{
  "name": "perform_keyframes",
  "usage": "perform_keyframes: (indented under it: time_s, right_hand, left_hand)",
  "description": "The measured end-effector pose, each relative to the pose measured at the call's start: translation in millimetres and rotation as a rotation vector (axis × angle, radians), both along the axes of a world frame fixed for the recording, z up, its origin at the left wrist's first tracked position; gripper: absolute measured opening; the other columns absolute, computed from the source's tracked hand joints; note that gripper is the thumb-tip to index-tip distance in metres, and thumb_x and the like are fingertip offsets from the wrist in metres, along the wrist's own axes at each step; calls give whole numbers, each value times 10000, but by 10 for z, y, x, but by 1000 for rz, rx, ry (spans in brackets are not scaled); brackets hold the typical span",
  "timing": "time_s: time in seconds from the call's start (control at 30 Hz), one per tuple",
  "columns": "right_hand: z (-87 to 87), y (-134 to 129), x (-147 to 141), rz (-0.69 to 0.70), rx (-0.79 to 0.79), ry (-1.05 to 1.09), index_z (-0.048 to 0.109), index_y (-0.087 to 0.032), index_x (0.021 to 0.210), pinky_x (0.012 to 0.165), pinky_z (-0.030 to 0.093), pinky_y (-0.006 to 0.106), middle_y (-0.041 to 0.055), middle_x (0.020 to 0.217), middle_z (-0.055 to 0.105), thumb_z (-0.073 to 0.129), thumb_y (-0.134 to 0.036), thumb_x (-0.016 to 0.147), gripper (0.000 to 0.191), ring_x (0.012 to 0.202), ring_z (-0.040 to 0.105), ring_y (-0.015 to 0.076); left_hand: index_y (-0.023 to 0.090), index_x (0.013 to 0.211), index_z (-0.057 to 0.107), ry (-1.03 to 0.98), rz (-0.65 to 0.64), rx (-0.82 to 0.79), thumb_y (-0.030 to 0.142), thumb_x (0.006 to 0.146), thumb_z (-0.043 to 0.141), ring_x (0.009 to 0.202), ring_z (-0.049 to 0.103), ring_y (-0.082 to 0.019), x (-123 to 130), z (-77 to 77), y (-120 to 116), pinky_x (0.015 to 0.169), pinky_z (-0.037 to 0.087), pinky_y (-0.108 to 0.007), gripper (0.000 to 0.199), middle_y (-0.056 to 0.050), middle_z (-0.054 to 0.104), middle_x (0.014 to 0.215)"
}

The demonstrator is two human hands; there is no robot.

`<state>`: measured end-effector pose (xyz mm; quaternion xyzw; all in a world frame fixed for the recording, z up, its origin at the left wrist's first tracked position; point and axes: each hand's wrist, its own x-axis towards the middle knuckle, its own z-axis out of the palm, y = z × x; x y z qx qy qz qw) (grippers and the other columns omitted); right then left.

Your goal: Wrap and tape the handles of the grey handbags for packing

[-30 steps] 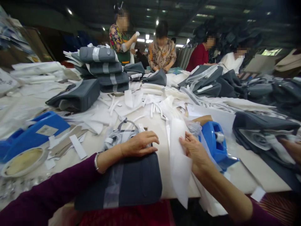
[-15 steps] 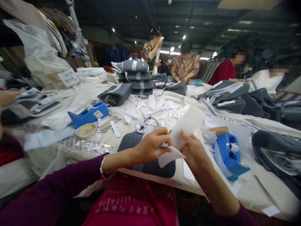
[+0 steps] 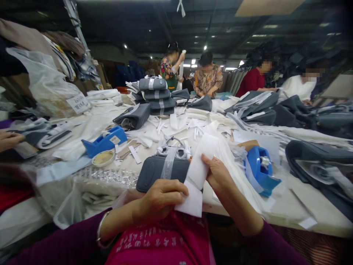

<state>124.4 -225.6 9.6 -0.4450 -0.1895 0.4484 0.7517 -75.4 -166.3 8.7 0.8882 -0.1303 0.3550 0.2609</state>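
Between my hands is a white strip of soft sheet padding [image 3: 199, 166], creased across and partly folded. My left hand [image 3: 165, 195] pinches its lower left edge, close to my red apron. On the upper right edge, my right hand [image 3: 217, 172] grips the strip with the thumb on top. Right behind it on the table lies a dark grey handbag [image 3: 151, 171], flat, with a clear wrap band across it and wrapped handle parts at its far side. The strip covers the bag's right end.
Blue tape dispensers stand left [image 3: 106, 141] and right [image 3: 260, 171], with a tape roll [image 3: 103, 158] by the left one. Stacked grey bags [image 3: 157, 96] and white scraps lie beyond. A co-worker's hand [image 3: 10, 140] shows at far left; several people work across the table.
Both hands have moved lower with the white strip, my left hand down and left. The strip now hangs straighter, and more of the grey bag shows. The camera view has shifted slightly.
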Motion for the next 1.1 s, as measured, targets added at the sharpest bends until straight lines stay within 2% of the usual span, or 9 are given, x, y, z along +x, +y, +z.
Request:
perform_keyframes:
  time_s: [0.27, 0.4, 0.47, 0.63, 0.8, 0.87, 1.0, 1.1]
  right_hand:
    - [-22, -86, 109, -33, -37, 21, 630, -143, 984, 760, 588, 366, 93, 845, 733, 699, -231, 760, 251, 845, 692, 251]
    - [-9, -68, 51, 8, -77, 11, 645, -130, 1001, 729, 586, 301, 113, 922, 729, 707, -278, 765, 285, 843, 688, 224]
    - [7, -38, -38, 47, -63, 15, 648, -141, 1022, 739, 585, 304, 110, 978, 722, 711, -308, 766, 312, 883, 681, 228]
    - [55, 49, -497, 291, -55, -33, 661, -201, 1051, 791, 573, 366, 82, 1057, 705, 756, -315, 715, 368, 984, 654, 274]
    - [-13, 121, -1136, 581, -103, -109, 687, -191, 999, 707, 565, 335, 76, 966, 723, 764, -289, 694, 329, 827, 676, 243]
    - [-75, 158, -1360, 656, -91, -104, 690, -188, 999, 674, 557, 306, 62, 920, 728, 765, -255, 681, 334, 777, 673, 220]
    - [-176, 241, -1711, 740, -92, -106, 652, -242, 1116, 665, 548, 285, 41, 1007, 719, 789, -204, 635, 501, 815, 671, 207]
    - [-213, 304, -1958, 792, -78, -124, 641, -254, 1143, 684, 546, 309, 45, 1061, 706, 797, -225, 636, 531, 849, 666, 220]
  left_hand:
    - [159, 815, 541, -41, 16, -117, 98, 908, 439, 790, 581, -129, 119, -58, -60, 702, 450, -224, 151, -105, 632, 932]
    - [163, 837, 532, -67, 71, -217, 120, 911, 443, 848, 591, -144, 20, -30, -68, 740, 479, -244, 123, -113, 620, 957]
    - [167, 845, 527, -69, 129, -280, 121, 898, 478, 880, 595, -152, -76, -19, -54, 771, 488, -263, 85, -108, 621, 960]
    - [159, 865, 526, -92, 308, -533, 190, 891, 536, 877, 585, -153, -422, -32, 20, 781, 472, -276, 41, -84, 615, 931]
    - [143, 851, 534, -7, 582, -871, 327, 805, 681, 694, 503, -98, -863, -39, 34, 655, 416, -217, 240, -1, 540, 777]
    - [137, 824, 530, -5, 606, -963, 354, 786, 698, 664, 473, -84, -1042, -48, 16, 630, 390, -209, 277, 13, 511, 745]
    - [129, 804, 538, -31, 652, -1052, 356, 799, 683, 690, 480, -87, -1398, -102, -40, 648, 387, -216, 270, 5, 513, 757]
    - [134, 869, 551, -59, 725, -1074, 327, 760, 725, 736, 507, -95, -1669, -140, -99, 693, 411, -224, 281, -7, 538, 819]
